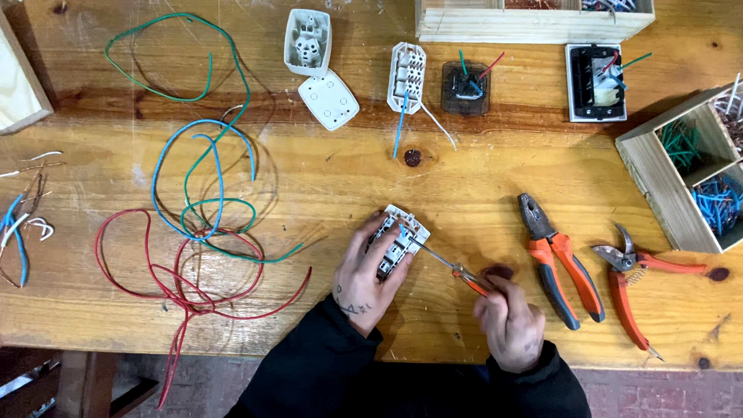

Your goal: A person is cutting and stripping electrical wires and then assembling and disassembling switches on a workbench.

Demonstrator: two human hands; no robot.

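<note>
My left hand [362,277] grips a white socket insert [401,238] and holds it tilted on the wooden table [325,178]. My right hand [507,319] holds a small screwdriver [449,265] with an orange handle. Its metal tip touches the insert's top side. Both sleeves are black.
Orange-handled pliers [559,267] and orange cutters [631,282] lie to the right. Loose red [182,290], blue [203,166] and green wires [178,54] sprawl at left. More socket parts [313,58], a wired module [467,85] and a black-framed unit [594,91] sit at the back. A wooden box of wire bits [689,174] stands at right.
</note>
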